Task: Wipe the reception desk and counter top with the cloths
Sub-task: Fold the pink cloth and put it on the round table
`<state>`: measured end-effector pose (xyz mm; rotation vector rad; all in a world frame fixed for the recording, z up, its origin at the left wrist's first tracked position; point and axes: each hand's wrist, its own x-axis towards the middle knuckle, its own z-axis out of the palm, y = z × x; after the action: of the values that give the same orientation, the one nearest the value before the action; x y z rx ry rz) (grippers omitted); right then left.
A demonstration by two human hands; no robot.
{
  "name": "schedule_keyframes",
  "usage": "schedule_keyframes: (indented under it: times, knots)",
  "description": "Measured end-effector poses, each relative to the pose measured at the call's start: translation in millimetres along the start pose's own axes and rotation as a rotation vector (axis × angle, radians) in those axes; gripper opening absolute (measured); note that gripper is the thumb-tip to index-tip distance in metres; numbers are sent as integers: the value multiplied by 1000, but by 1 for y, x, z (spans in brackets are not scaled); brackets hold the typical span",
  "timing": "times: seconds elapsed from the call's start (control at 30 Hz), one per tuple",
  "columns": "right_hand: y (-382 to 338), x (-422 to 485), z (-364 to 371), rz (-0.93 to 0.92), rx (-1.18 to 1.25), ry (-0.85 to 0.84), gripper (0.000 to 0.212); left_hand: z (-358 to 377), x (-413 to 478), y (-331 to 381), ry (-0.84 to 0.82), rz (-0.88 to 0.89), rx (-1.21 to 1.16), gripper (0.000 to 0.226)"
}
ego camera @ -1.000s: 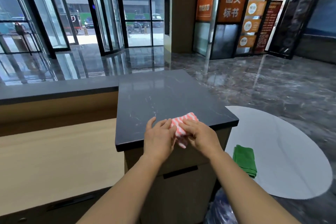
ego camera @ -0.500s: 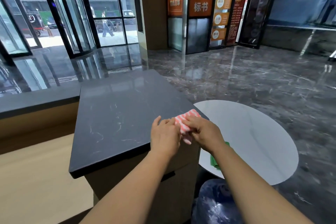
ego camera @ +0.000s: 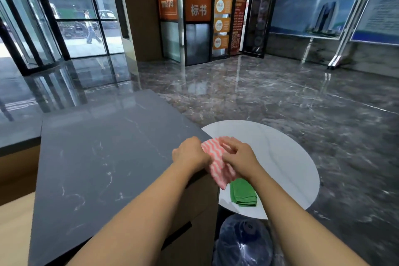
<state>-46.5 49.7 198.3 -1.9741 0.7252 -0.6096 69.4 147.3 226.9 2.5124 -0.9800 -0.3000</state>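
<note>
The pink-and-white wavy-striped cloth point(ego camera: 216, 158) hangs off the right edge of the dark grey marble counter top point(ego camera: 103, 157), pinched between my left hand point(ego camera: 191, 153) and right hand point(ego camera: 238, 156), both curled around it. Below lies a folded green cloth point(ego camera: 243, 194) on a round white table point(ego camera: 280, 157), beside a blue water jug point(ego camera: 244, 242)

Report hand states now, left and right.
Left hand: closed, fingers curled on the pink striped cloth.
Right hand: closed, fingers pinching the same cloth.
</note>
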Motion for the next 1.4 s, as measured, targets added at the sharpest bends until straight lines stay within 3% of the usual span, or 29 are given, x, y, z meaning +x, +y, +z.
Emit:
schedule_keyframes:
  times: [0.1, 0.23, 0.33, 0.53, 0.6, 0.67, 0.73, 0.8, 0.97, 1.03, 1.1, 1.2, 1.33, 1.4]
  knots:
    - [5, 7, -9, 214, 209, 159, 46, 1, 9, 9, -58, 23, -87, 17]
    - [22, 11, -23, 546, 403, 48, 15, 13, 23, 28, -62, 121, -182, 21]
    - [38, 15, -40, 602, 433, 58, 4, 25, 35, 50, -61, 201, -263, 17]
    - [86, 41, -86, 605, 452, 102, 29, 66, 58, 106, -28, 233, -299, 16]
    - [107, 51, -103, 621, 438, 95, 25, 92, 65, 122, -69, 142, -434, 30]
    - [131, 57, -117, 650, 431, 92, 18, 119, 69, 133, -205, -95, -725, 43]
    - [162, 64, -136, 705, 420, 105, 11, 156, 76, 143, -340, -339, -918, 33]
    - [193, 68, -151, 759, 389, 115, 8, 191, 82, 148, -390, -441, -898, 13]
    - [260, 76, -167, 792, 176, 94, 7, 254, 94, 170, -319, -459, -793, 38]
    - [280, 78, -165, 768, 6, 94, 11, 276, 98, 176, -295, -404, -725, 42]
    - [296, 79, -161, 760, -172, 69, 29, 299, 101, 176, -308, -302, -631, 38]
    - [320, 81, -153, 709, -419, -10, 30, 333, 105, 169, -356, -245, -472, 37]
    - [345, 79, -143, 607, -549, -105, 28, 363, 110, 160, -439, -150, -257, 53]
    - [354, 81, -139, 584, -573, -125, 27, 372, 113, 157, -507, -108, -218, 47]
